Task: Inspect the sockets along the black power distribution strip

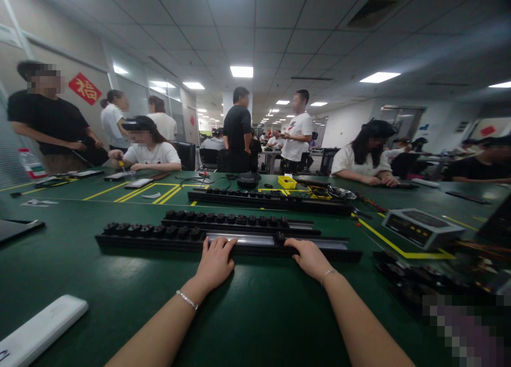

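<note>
A long black rail [247,250] lies crosswise on the green table in front of me. Several dark round parts [147,230] sit in a row along its left half; the middle stretch shows a bright metal channel. My left hand [216,261] is closed over the rail's near edge, with its fingers on top and its thumb lower down. Towards the right, a single black round part [280,238] sits in the channel. My right hand [309,258] has its bent fingertips closed at this part, its thumb beside the near edge. The fingertips' far sides are hidden.
Behind lie a second rail [239,218] with round parts and a third long rail [267,199]. A grey box-shaped unit [421,228] stands right, near blurred dark parts. A white bar [48,329] lies front left. Co-workers sit across the table, near a yellow tray [287,182].
</note>
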`<state>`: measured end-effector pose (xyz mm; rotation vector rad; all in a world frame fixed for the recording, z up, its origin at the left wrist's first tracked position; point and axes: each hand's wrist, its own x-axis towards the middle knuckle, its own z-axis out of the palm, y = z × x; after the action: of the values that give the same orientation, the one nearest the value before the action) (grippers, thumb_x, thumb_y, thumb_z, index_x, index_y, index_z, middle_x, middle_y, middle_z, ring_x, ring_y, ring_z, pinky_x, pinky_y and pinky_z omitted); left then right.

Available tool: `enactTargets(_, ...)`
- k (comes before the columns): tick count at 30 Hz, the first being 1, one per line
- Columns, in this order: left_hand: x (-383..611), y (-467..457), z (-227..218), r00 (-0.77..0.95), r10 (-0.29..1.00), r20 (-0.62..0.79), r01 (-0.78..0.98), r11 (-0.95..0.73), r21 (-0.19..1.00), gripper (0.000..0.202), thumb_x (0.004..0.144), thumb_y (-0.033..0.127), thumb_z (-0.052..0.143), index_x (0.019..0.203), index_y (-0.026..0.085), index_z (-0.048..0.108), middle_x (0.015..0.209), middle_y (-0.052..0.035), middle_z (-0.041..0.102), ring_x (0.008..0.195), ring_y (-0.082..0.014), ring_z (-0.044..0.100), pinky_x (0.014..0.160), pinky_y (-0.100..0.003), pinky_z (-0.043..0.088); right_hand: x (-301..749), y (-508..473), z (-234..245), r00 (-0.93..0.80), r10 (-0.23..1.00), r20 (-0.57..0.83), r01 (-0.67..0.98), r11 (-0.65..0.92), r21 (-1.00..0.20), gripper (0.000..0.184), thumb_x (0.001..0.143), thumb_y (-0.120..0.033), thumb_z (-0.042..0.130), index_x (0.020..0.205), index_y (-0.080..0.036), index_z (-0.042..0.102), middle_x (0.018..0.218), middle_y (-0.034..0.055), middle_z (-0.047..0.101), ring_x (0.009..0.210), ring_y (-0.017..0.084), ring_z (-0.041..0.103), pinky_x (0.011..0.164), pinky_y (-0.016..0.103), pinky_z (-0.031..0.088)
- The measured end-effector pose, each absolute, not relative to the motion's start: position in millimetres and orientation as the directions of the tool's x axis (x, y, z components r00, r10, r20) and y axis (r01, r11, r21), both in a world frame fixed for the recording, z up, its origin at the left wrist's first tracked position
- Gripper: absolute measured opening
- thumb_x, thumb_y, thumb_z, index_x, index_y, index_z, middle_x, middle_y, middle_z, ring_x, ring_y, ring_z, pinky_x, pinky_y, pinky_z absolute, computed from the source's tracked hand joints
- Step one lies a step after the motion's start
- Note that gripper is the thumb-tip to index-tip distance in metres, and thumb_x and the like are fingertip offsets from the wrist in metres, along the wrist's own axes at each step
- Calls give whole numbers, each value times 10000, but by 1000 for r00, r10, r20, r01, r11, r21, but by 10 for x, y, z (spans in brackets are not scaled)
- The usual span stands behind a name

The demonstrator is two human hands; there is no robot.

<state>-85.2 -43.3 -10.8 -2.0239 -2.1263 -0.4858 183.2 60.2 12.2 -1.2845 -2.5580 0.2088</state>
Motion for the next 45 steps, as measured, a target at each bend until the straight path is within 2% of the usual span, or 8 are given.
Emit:
enactTargets(7,-866,-425,-129,-63,934,351,994,28,104,536,727,218,460,1256,288,410,1157,-34,521,1128,-203,423,1072,-471,80,1841,593,114,-587,783,206,746,622,-237,432,693,-80,512,1087,-250,568,1037,29,627,1022,196,536,899,313,354)
enactTargets(14,-855,-429,-108,-70,941,331,992,32,121,538,727,215,452,1258,287,410,1168,-40,518,1137,-209,416,1074,-478,67,1843,631,106,-572,804,164,764,595,-250,420,692,-92,520,1075,-256,569,1022,30,629,1015,192,539,888,308,358)
enactTargets(19,-860,-426,-119,-68,935,348,992,26,125,535,727,210,453,1255,286,415,1152,-39,524,1127,-207,421,1075,-473,65,1884,636,84,-598,777,195,744,629,-226,457,685,-76,513,1092,-278,561,1061,10,625,1029,177,532,974,358,279)
enactTargets(25,-877,-414,-156,-50,924,378,990,-2,138,532,721,208,451,1246,290,419,1133,-32,527,1112,-203,428,1071,-482,67,1897,630,86,-570,793,216,762,608,-223,390,692,-90,510,1044,-244,576,1010,26,638,985,189,549,889,312,354)
enactTargets(34,-884,-416,-161,-52,926,373,994,12,108,532,726,218,459,1251,294,410,1134,-31,522,1112,-198,426,1071,-468,76,1892,610,116,-577,788,216,765,613,-195,377,701,-103,504,1041,-251,574,1020,15,634,954,181,551,916,325,328)
enactTargets(39,-876,-411,-159,-51,931,362,995,16,100,532,730,228,461,1255,296,404,1142,-31,520,1120,-198,423,1070,-471,72,1900,635,85,-558,801,217,783,595,-183,353,696,-121,511,1020,-244,574,963,22,643,928,190,558,890,316,349)
enactTargets(45,-886,-410,-165,-49,924,378,992,0,127,535,721,219,460,1248,297,412,1135,-30,525,1112,-202,429,1068,-484,71,1924,674,49,-579,782,231,757,620,-204,331,708,-141,503,1012,-262,559,1037,9,635,989,187,554,998,378,252)
